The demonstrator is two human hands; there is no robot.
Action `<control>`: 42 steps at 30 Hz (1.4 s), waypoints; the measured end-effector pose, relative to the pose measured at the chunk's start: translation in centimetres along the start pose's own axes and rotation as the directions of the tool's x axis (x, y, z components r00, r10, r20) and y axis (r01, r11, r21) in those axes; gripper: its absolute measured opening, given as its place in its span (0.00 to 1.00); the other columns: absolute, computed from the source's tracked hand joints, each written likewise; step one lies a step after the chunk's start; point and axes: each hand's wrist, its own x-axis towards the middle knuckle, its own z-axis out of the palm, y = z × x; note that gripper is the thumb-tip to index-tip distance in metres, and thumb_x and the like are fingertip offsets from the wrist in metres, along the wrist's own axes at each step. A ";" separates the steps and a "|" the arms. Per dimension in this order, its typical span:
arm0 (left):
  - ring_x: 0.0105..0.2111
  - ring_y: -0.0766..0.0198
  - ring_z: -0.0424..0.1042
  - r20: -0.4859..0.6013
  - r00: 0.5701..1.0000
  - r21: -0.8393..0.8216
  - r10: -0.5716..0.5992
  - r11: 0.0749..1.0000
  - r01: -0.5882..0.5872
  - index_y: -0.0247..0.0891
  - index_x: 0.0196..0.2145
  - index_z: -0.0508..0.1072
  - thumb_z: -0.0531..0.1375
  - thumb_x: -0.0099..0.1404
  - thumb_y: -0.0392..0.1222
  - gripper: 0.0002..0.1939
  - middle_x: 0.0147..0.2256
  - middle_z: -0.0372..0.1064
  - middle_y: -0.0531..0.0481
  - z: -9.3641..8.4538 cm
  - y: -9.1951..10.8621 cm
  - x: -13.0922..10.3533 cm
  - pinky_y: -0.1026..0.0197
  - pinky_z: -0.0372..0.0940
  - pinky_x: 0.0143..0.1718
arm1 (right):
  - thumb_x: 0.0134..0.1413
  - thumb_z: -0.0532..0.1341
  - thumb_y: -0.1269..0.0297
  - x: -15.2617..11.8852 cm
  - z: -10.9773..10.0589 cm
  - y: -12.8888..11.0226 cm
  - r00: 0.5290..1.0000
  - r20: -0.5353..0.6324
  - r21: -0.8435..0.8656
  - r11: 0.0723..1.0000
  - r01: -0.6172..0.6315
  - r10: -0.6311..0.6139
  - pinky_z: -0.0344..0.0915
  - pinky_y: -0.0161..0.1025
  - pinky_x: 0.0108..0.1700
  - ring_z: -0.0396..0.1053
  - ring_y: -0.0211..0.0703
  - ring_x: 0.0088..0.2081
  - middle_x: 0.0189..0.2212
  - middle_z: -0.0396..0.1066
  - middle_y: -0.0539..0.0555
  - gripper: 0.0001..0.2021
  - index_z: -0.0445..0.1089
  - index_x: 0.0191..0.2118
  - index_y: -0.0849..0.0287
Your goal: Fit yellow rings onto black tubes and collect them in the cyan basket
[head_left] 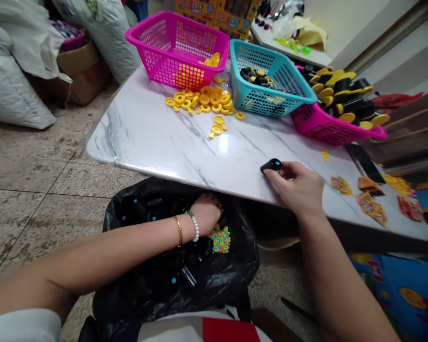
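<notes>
My left hand (pixel 206 211) reaches down into a black plastic bag (pixel 231 280), its fingers curled and mostly hidden; what they hold, if anything, cannot be made out. Around it in the bag lie several black cylindrical pieces (pixel 188 276), some with blue dots, and a patch of small multicoloured beads (pixel 221 239). My right hand (pixel 299 187) pinches a small black piece (pixel 271 166) with a blue dot at its end, at the table's near edge. Several yellow ring pieces (pixel 214 99) are heaped on the marble-patterned table (pixel 157 137).
A pink basket (pixel 178 52) and a blue basket (pixel 271 97) stand at the table's far side. Another pink basket (pixel 328 128) holds black-and-yellow pieces. Colourful wrappers (pixel 371 206) lie at the right. White sacks (pixel 14 76) stand on the floor at the left.
</notes>
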 end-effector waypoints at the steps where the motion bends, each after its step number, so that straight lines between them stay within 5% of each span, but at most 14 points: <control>1: 0.47 0.42 0.63 -0.022 1.000 -0.002 0.011 1.000 -0.011 0.29 0.36 0.76 0.64 0.53 0.48 0.19 0.40 0.69 0.33 0.4 0.3 0.1 0.47 0.57 0.49 | 0.46 0.66 0.57 0.6 0.3 0.3 1.000 -0.007 -0.008 1.000 -0.010 0.010 0.64 0.39 0.34 0.67 0.40 0.25 0.23 0.71 0.49 0.13 0.75 0.36 0.59; 4: 0.47 0.42 0.63 -0.087 0.996 -0.002 0.028 1.000 -0.028 0.27 0.38 0.75 0.64 0.52 0.51 0.23 0.40 0.68 0.33 1.4 0.8 0.0 0.46 0.56 0.51 | 0.45 0.67 0.60 0.0 0.1 0.1 0.995 -0.098 -0.051 0.998 0.032 -0.036 0.64 0.40 0.35 0.66 0.40 0.25 0.27 0.72 0.51 0.20 0.71 0.46 0.61; 6: 0.47 0.43 0.63 -0.085 0.996 -0.008 0.031 0.999 -0.032 0.29 0.39 0.75 0.64 0.52 0.50 0.22 0.41 0.68 0.34 1.3 0.4 -0.3 0.47 0.57 0.51 | 0.49 0.66 0.62 -2.5 -0.5 -0.7 0.979 -0.170 -0.069 0.992 0.107 -0.117 0.64 0.41 0.35 0.66 0.40 0.26 0.30 0.71 0.52 0.24 0.67 0.52 0.62; 8: 0.47 0.44 0.64 -0.064 0.997 -0.012 0.032 0.999 -0.033 0.31 0.39 0.75 0.64 0.54 0.50 0.20 0.42 0.68 0.35 0.6 -0.6 -0.8 0.48 0.58 0.49 | 0.55 0.61 0.66 -5.9 -0.8 -1.8 0.956 -0.110 -0.062 0.962 0.265 -0.271 0.65 0.40 0.37 0.67 0.41 0.30 0.33 0.72 0.53 0.18 0.67 0.52 0.59; 9: 0.47 0.44 0.64 -0.059 0.998 -0.005 0.035 0.999 -0.035 0.31 0.39 0.75 0.63 0.55 0.48 0.19 0.43 0.68 0.35 0.1 -1.2 -1.0 0.49 0.59 0.49 | 0.56 0.59 0.69 -7.6 -0.6 -2.3 0.909 0.011 -0.023 0.909 0.416 -0.416 0.65 0.39 0.40 0.68 0.43 0.34 0.35 0.72 0.54 0.15 0.67 0.50 0.58; 12: 0.47 0.45 0.64 -0.029 0.998 0.049 0.057 0.997 -0.055 0.33 0.39 0.76 0.61 0.57 0.45 0.15 0.44 0.69 0.36 -1.5 -2.7 -1.8 0.50 0.58 0.49 | 0.58 0.55 0.74 -11.4 1.6 -3.5 0.617 0.464 0.052 0.715 0.697 -0.635 0.64 0.42 0.45 0.65 0.50 0.47 0.49 0.70 0.59 0.16 0.68 0.51 0.58; 14: 0.47 0.46 0.65 0.024 0.997 0.090 0.076 0.993 -0.078 0.34 0.35 0.77 0.61 0.58 0.45 0.13 0.41 0.71 0.38 -2.1 -3.1 -2.3 0.50 0.58 0.49 | 0.57 0.55 0.75 -12.3 3.5 -3.8 0.487 0.679 0.014 0.673 0.740 -0.550 0.64 0.43 0.40 0.65 0.53 0.44 0.46 0.71 0.62 0.14 0.70 0.47 0.62; 16: 0.45 0.47 0.67 0.072 0.995 0.117 0.067 0.990 -0.075 0.34 0.32 0.77 0.62 0.57 0.47 0.12 0.36 0.72 0.40 -2.3 -3.0 -2.9 0.51 0.59 0.48 | 0.56 0.55 0.75 -12.5 5.0 -4.0 0.454 0.782 -0.052 0.681 0.730 -0.427 0.64 0.42 0.35 0.66 0.52 0.38 0.38 0.72 0.63 0.10 0.71 0.42 0.63; 21: 0.40 0.49 0.70 0.091 0.996 0.123 -0.001 0.992 -0.010 0.34 0.31 0.77 0.62 0.58 0.49 0.14 0.33 0.73 0.40 -2.0 -2.4 -3.8 0.51 0.61 0.44 | 0.53 0.57 0.75 -12.9 5.5 -5.0 0.549 0.807 -0.206 0.767 0.607 -0.218 0.64 0.41 0.35 0.68 0.53 0.38 0.35 0.70 0.64 0.06 0.72 0.35 0.66; 25: 0.37 0.50 0.71 0.164 0.986 0.104 -0.015 0.995 -0.002 0.33 0.29 0.77 0.61 0.58 0.41 0.09 0.31 0.74 0.39 -2.0 -2.3 -3.5 0.52 0.63 0.41 | 0.51 0.59 0.71 -12.9 7.1 -5.8 0.634 0.773 -0.271 0.886 0.375 -0.032 0.66 0.42 0.31 0.72 0.55 0.33 0.34 0.71 0.67 0.08 0.72 0.36 0.70; 28: 0.36 0.50 0.72 0.183 0.982 0.106 -0.039 0.994 0.020 0.32 0.29 0.78 0.59 0.57 0.35 0.07 0.31 0.74 0.38 -2.0 -2.3 -3.4 0.52 0.64 0.39 | 0.53 0.58 0.68 -11.9 8.6 -5.8 0.672 0.740 -0.266 0.916 0.301 -0.006 0.67 0.43 0.32 0.74 0.55 0.33 0.32 0.73 0.67 0.10 0.71 0.37 0.69; 32: 0.37 0.50 0.72 0.153 0.987 0.106 -0.052 0.994 0.035 0.32 0.31 0.77 0.56 0.58 0.33 0.09 0.32 0.73 0.38 -2.0 -2.4 -3.7 0.51 0.64 0.41 | 0.54 0.60 0.63 -11.7 8.3 -4.9 0.758 0.651 0.021 0.999 0.040 -0.044 0.69 0.37 0.35 0.74 0.44 0.32 0.30 0.74 0.56 0.13 0.68 0.44 0.63; 36: 0.40 0.48 0.70 0.091 0.994 0.120 -0.059 0.992 0.047 0.31 0.32 0.76 0.54 0.61 0.33 0.11 0.37 0.71 0.36 -1.7 -2.4 -4.0 0.50 0.63 0.43 | 0.52 0.62 0.64 -13.2 6.4 -3.7 0.892 0.451 0.548 0.799 -0.248 -0.033 0.72 0.37 0.42 0.74 0.42 0.39 0.40 0.72 0.55 0.13 0.67 0.44 0.59; 42: 0.40 0.51 0.70 -0.036 0.999 0.048 0.008 0.999 -0.006 0.31 0.39 0.70 0.53 0.60 0.33 0.10 0.39 0.69 0.37 -1.3 -2.1 -3.7 0.53 0.65 0.40 | 0.51 0.64 0.70 -15.4 4.7 -3.4 0.955 0.296 0.722 0.648 -0.245 0.031 0.70 0.42 0.49 0.71 0.45 0.48 0.47 0.70 0.55 0.15 0.67 0.46 0.55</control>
